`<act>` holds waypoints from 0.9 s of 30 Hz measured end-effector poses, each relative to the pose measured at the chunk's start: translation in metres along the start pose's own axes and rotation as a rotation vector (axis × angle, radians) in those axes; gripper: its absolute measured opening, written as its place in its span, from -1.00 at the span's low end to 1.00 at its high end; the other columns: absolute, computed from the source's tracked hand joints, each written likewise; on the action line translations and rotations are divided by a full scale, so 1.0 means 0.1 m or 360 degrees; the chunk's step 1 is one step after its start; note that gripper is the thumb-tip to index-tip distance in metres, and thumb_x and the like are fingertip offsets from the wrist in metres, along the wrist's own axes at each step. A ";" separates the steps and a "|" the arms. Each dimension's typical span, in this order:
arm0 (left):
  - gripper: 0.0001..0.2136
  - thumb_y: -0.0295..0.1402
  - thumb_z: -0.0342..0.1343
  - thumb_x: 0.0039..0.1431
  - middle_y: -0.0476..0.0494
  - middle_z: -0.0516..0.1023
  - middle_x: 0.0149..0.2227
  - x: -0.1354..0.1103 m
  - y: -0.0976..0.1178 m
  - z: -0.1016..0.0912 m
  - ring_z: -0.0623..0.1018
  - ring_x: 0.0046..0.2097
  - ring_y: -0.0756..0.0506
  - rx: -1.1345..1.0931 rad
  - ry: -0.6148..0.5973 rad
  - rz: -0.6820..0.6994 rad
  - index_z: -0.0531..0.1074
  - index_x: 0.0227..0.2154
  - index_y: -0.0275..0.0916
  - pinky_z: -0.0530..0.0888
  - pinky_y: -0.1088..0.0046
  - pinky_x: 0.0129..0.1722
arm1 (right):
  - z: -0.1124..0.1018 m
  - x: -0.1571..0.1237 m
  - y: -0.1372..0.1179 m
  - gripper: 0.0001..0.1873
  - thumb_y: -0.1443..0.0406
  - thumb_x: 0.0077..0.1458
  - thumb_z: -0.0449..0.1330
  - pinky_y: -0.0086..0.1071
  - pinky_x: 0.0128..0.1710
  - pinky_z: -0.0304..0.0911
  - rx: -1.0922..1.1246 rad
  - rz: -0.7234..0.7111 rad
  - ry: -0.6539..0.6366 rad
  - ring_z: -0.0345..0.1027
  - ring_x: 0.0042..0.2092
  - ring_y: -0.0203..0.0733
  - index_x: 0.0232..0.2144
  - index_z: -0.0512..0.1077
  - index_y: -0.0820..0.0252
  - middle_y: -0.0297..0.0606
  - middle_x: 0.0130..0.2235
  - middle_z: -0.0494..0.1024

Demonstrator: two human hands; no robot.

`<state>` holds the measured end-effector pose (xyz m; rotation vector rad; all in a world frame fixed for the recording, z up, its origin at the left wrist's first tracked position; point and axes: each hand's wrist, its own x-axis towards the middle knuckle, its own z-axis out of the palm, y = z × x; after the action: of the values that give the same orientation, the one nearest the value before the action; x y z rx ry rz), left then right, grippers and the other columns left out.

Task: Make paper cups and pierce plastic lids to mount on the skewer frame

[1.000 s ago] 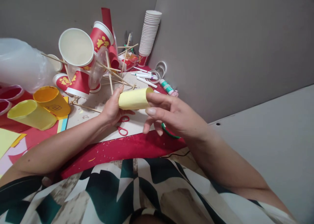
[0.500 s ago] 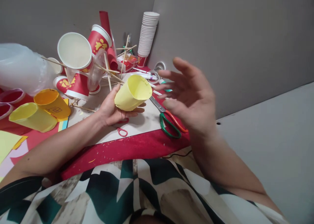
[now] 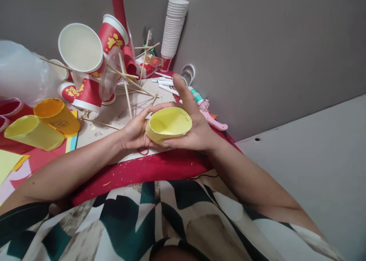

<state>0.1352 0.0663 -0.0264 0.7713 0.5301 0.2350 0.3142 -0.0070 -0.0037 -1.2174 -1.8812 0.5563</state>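
We find the right hand [image 3: 200, 133] has joined the left hand [image 3: 137, 133], both half-curled around the yellow cup [image 3: 169, 124], better steadying it.

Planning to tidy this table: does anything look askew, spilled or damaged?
Yes: small scraps litter the red cloth along the near edge, and the stack of paper cups seems to lean right, though lens distortion may exaggerate that. The held yellow paper cup shows no obvious damage.
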 end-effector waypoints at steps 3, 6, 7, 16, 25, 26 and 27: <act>-0.41 0.10 -0.22 0.39 -0.30 0.64 -0.37 0.04 0.04 -0.02 0.64 -0.37 -0.16 0.0075 0.0312 0.0101 0.53 -0.16 -0.30 0.60 0.34 -0.36 | -0.04 0.03 0.12 0.35 0.04 -0.17 0.51 0.01 0.34 0.22 -0.0062 -0.0054 0.0090 0.11 0.41 0.23 0.47 -0.20 -0.14 -0.19 0.50 0.01; -0.53 0.00 -0.07 0.38 -0.22 0.59 -0.43 0.06 0.08 -0.02 0.58 -0.44 -0.05 0.0152 0.0704 0.0397 0.50 -0.33 -0.31 0.55 0.48 -0.40 | -0.05 0.08 0.31 0.23 0.02 -0.02 0.42 0.00 0.43 0.04 -0.0172 -0.0120 0.0199 -0.15 0.50 0.15 0.48 -0.22 -0.07 -0.19 0.51 -0.03; -0.59 -0.04 -0.01 0.36 -0.21 0.59 -0.42 0.07 0.09 -0.02 0.57 -0.43 -0.04 0.0181 0.0788 0.0535 0.49 -0.36 -0.30 0.54 0.51 -0.39 | -0.03 0.09 0.39 0.21 0.01 0.03 0.37 0.01 0.43 0.02 -0.0193 -0.0125 0.0229 -0.21 0.51 0.11 0.49 -0.25 -0.04 -0.17 0.51 -0.04; -0.89 -0.41 0.25 0.05 -0.05 0.57 -0.30 0.06 0.04 -0.04 0.54 -0.19 -0.03 0.0612 0.0960 0.1023 0.53 -0.32 -0.24 0.46 0.49 -0.12 | 0.09 0.09 0.70 0.23 0.07 -0.01 0.43 0.13 0.40 -0.01 -0.0201 0.0032 0.0230 -0.31 0.52 0.17 0.48 -0.24 -0.12 -0.17 0.54 -0.20; -0.60 -0.54 0.12 -0.01 -0.11 0.58 0.06 -0.02 0.04 -0.03 0.51 0.15 -0.15 0.1179 0.0751 0.1395 0.54 -0.07 -0.18 0.38 0.35 0.20 | -0.09 0.06 0.63 0.29 -0.06 -0.05 0.42 0.10 0.38 0.08 0.0038 -0.0029 -0.0184 -0.02 0.47 0.15 0.49 -0.27 -0.11 -0.16 0.54 -0.23; -0.57 -0.55 0.12 -0.02 -0.12 0.56 0.10 -0.05 0.06 -0.01 0.48 0.19 -0.17 0.1261 0.0735 0.1392 0.55 -0.05 -0.17 0.36 0.33 0.23 | -0.13 0.05 0.61 0.23 -0.07 -0.02 0.40 0.09 0.36 0.12 0.0055 -0.0020 -0.0151 0.04 0.45 0.13 0.48 -0.23 -0.14 -0.18 0.53 -0.15; -0.55 -0.57 0.12 -0.05 -0.14 0.55 0.13 -0.07 0.08 0.01 0.45 0.23 -0.20 0.1342 0.0709 0.1388 0.56 -0.05 -0.18 0.32 0.29 0.27 | -0.17 0.03 0.58 0.15 -0.07 0.02 0.37 0.07 0.34 0.16 0.0064 -0.0005 -0.0101 0.10 0.42 0.11 0.47 -0.17 -0.16 -0.20 0.51 -0.03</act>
<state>0.1296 0.0683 -0.0178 1.7803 0.6908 1.0496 0.3585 0.0203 -0.0344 -1.1829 -1.9155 0.6351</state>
